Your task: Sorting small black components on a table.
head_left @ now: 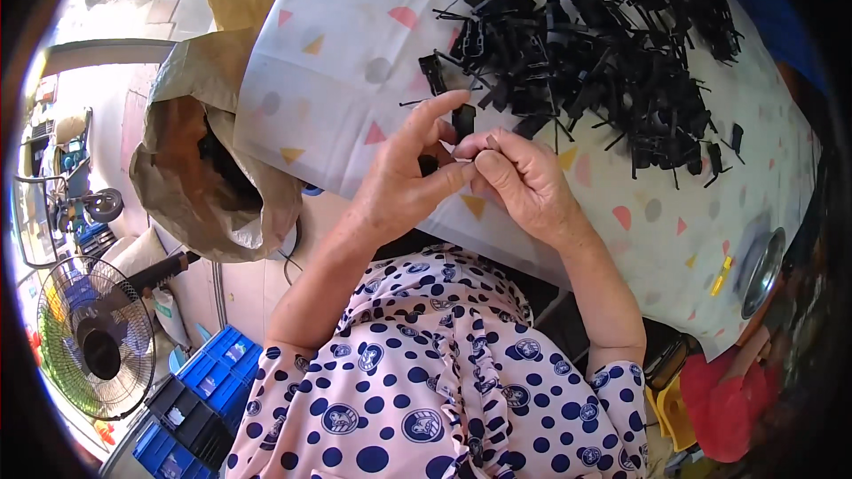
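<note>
My left hand point(410, 168) is partly curled above the near edge of the table, its index finger raised and its thumb reaching toward the right hand. A small black plastic part point(429, 164) shows in the curl of its fingers, mostly hidden. My right hand point(529, 182) meets the left thumb tip, its thumb and index finger pinched together. What the pinch holds is too small to make out. Just beyond the fingertips is another black plastic part point(463, 119). A large heap of black plastic parts point(577, 53) with thin protruding strips spreads over the far side.
A patterned cloth point(346, 98) covers the table. An open woven sack point(191, 186) stands at its left. At the right lie a yellow tool point(721, 276) and a round metal dish point(763, 273). A fan point(96, 337) and blue crates point(217, 372) occupy the lower left. Someone in red point(723, 399) is at the lower right.
</note>
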A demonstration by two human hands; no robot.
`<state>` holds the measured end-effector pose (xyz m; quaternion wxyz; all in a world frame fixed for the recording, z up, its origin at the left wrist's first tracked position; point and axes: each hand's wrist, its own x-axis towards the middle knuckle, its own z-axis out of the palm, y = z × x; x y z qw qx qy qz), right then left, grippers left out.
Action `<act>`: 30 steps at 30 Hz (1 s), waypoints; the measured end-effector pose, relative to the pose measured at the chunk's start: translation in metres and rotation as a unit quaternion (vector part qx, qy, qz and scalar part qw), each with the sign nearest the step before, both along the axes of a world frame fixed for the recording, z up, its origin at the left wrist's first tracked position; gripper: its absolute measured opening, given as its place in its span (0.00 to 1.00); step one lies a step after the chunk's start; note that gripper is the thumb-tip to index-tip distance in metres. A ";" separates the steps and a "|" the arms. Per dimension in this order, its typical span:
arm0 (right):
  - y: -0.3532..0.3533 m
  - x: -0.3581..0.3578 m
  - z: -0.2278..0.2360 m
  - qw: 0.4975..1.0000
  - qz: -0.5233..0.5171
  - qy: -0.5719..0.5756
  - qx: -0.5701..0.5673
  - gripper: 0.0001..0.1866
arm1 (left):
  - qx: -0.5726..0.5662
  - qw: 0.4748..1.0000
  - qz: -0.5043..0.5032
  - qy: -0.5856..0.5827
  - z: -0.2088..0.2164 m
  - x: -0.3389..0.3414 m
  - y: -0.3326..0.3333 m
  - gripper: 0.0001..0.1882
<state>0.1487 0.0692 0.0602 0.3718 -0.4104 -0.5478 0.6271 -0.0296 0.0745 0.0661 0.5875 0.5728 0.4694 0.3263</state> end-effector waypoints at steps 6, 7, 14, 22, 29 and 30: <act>-0.004 -0.005 -0.001 0.989 -0.062 0.083 -0.105 0.11 | -0.025 0.998 0.029 -0.051 -0.005 0.012 -0.013 0.30; -0.003 -0.006 -0.004 0.989 -0.078 0.073 -0.102 0.13 | 0.001 0.998 0.044 -0.039 -0.005 0.015 -0.015 0.28; -0.003 -0.008 0.001 0.982 -0.044 0.092 -0.158 0.17 | -0.029 0.990 0.126 -0.049 0.003 0.015 -0.026 0.24; -0.011 -0.034 0.000 0.991 0.000 0.025 -0.134 0.23 | 0.000 0.985 0.161 -0.059 -0.003 -0.003 -0.035 0.24; -0.009 -0.059 0.009 0.989 -0.027 0.034 -0.138 0.21 | 0.024 0.982 0.159 -0.097 -0.010 -0.023 -0.030 0.23; -0.008 -0.064 0.010 0.989 -0.032 0.041 -0.141 0.20 | 0.020 0.981 0.159 -0.107 -0.010 -0.026 -0.029 0.23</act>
